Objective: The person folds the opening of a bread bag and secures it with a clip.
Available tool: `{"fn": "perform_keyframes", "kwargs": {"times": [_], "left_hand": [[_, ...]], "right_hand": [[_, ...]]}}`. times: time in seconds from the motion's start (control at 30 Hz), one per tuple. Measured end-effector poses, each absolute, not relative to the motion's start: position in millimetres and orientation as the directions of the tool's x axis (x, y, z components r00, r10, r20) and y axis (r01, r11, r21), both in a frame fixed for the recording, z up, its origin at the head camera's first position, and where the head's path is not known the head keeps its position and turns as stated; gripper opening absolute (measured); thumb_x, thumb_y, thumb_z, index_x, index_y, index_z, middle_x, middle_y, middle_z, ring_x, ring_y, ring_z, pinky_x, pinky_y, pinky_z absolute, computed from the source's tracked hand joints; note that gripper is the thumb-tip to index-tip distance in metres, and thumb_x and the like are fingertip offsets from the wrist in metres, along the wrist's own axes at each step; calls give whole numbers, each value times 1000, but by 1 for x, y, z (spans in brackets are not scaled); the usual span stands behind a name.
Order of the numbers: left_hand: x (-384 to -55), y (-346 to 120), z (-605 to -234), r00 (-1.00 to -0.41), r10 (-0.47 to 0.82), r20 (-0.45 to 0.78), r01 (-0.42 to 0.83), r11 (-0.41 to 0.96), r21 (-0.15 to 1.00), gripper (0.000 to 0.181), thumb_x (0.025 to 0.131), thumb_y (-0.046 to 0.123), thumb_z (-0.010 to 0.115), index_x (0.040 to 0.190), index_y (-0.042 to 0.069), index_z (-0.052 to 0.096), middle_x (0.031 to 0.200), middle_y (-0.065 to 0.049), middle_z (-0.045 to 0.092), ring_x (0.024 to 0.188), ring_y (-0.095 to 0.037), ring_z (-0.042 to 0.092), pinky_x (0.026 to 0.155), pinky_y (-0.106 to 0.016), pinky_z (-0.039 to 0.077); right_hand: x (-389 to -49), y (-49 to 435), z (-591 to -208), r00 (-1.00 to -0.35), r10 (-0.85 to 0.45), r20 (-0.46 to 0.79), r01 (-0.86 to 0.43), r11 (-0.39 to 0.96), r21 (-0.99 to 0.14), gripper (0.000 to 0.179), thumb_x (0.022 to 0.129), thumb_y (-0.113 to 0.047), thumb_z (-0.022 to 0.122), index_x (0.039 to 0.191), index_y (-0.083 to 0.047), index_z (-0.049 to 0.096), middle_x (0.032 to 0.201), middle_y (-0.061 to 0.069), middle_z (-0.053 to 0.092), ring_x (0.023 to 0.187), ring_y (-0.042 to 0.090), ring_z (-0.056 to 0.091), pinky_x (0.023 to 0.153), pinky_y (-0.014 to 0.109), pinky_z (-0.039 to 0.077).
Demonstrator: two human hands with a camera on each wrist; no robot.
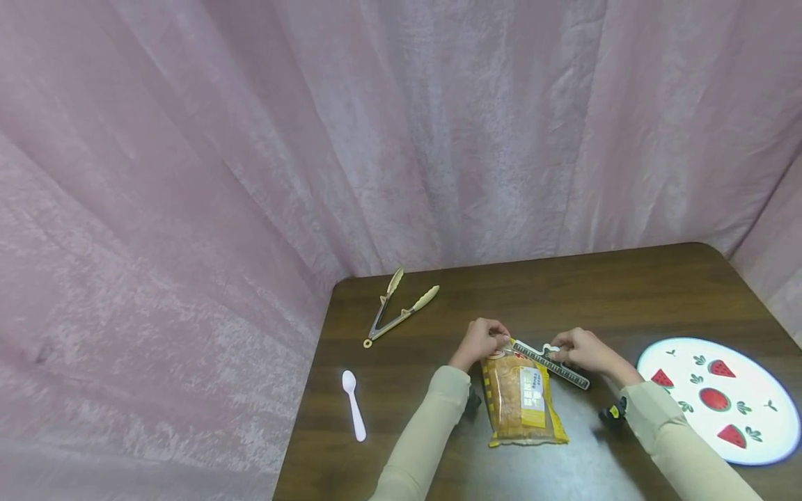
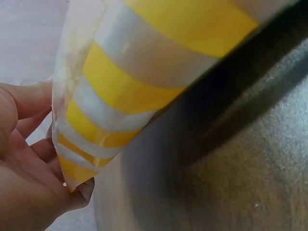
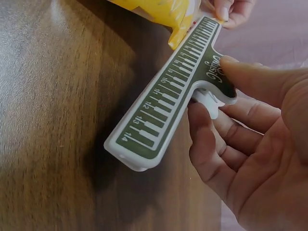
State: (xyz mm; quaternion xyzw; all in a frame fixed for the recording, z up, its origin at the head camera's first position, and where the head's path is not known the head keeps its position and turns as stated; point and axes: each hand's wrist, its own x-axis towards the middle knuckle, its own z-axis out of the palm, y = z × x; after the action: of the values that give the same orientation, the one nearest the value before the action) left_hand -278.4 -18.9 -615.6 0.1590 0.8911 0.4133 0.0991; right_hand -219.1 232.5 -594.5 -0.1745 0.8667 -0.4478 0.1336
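A yellow and clear bread bag with a loaf inside lies on the table. My left hand pinches its far-left top corner; in the left wrist view the thumb and fingers of that hand hold the striped edge of the bag. A long green and white bag clip, printed with piano keys and numbers, lies slantwise across the bag's top. My right hand grips the handle of the clip between thumb and fingers. The clip's near end sticks out past the bag.
Tongs with cream tips lie spread at the back left. A white spoon is nearer on the left. To the right, a white oval plate or mat with watermelon prints lies beside my right forearm. A pink curtain hangs behind the table.
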Motion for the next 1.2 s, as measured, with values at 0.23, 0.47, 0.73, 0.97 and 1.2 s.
{"fn": "perform_keyframes", "kwargs": {"times": [0.23, 0.47, 0.73, 0.97, 1.2], "left_hand": [[-280, -21, -614, -928, 370, -52, 201, 612, 765, 9, 91, 13, 74, 82, 14, 75, 77, 11, 65, 75, -5, 57, 71, -22, 47], [-277, -23, -615, -923, 368, -114, 147, 610, 779, 7, 94, 17, 73, 87, 17, 74, 84, 11, 65, 79, -6, 58, 72, -25, 49], [-278, -32, -618, -932, 354, -72, 154, 570, 807, 6, 95, 19, 72, 94, 13, 75, 89, 8, 67, 83, -6, 59, 76, -26, 50], [-281, -43, -624, -949, 314, -34, 151, 548, 823, 7, 94, 16, 72, 94, 10, 76, 90, 5, 69, 83, -5, 59, 78, -26, 50], [-282, -48, -624, -954, 276, -119, 33, 491, 871, 10, 94, 16, 73, 95, 7, 76, 93, 3, 69, 87, -9, 59, 82, -30, 49]], "right_hand": [[-219, 229, -596, -906, -415, -76, -191, 565, -803, 24, 90, -8, 72, 103, 12, 69, 78, 3, 67, 64, 15, 59, 58, 30, 50], [-212, 227, -602, -911, -400, -98, -155, 553, -819, 19, 93, -7, 69, 102, 9, 69, 76, 2, 64, 63, 16, 57, 56, 30, 50], [-207, 229, -601, -915, -396, -80, -164, 546, -821, 23, 94, -6, 68, 106, 14, 67, 79, 4, 64, 65, 18, 57, 56, 30, 49], [-206, 229, -598, -919, -383, -96, -145, 552, -821, 24, 94, -6, 68, 108, 14, 67, 80, 5, 64, 67, 19, 57, 57, 30, 50], [-209, 229, -598, -914, -397, -81, -164, 545, -822, 25, 94, -6, 67, 109, 14, 66, 82, 4, 64, 69, 19, 56, 59, 31, 49]]}}
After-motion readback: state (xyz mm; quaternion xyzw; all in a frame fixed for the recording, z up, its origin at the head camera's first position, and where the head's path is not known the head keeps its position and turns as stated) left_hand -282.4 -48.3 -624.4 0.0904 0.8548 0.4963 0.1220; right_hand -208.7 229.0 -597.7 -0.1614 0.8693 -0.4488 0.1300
